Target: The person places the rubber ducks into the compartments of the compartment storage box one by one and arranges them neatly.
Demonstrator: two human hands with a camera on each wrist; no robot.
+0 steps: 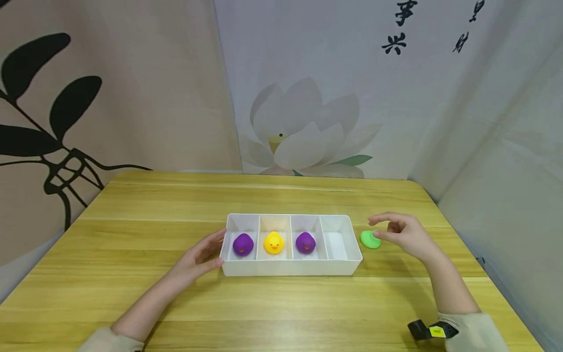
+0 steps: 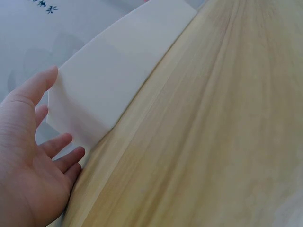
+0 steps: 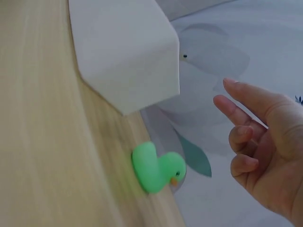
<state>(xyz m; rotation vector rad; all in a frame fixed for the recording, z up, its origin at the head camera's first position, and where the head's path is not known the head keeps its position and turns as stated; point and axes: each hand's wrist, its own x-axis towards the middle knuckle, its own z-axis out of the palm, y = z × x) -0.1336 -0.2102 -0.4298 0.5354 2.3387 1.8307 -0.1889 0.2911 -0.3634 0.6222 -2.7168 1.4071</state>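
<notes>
A long white box point(image 1: 288, 267) with a row of compartments stands on the table. A purple duck point(image 1: 243, 245) sits in its leftmost compartment, a yellow duck point(image 1: 274, 243) beside it, then another purple duck point(image 1: 305, 243); the rightmost compartment holds nothing. My left hand point(image 1: 200, 255) rests at the box's left end, thumb at the near corner and fingers loosely spread in the left wrist view. Right of the box, a green duck point(image 3: 154, 168) sits on the table. Close over it is my right hand point(image 1: 404, 233), thumb and forefinger apart, the other fingers bent, nothing held.
The wooden table point(image 1: 184, 313) reaches back to a hanging cloth point(image 1: 308, 58) printed with a lotus flower and dark characters. A pale cloth point(image 1: 519, 146) hangs along the right side. On the right sleeve sits a small black device point(image 1: 433, 331) with a yellow label.
</notes>
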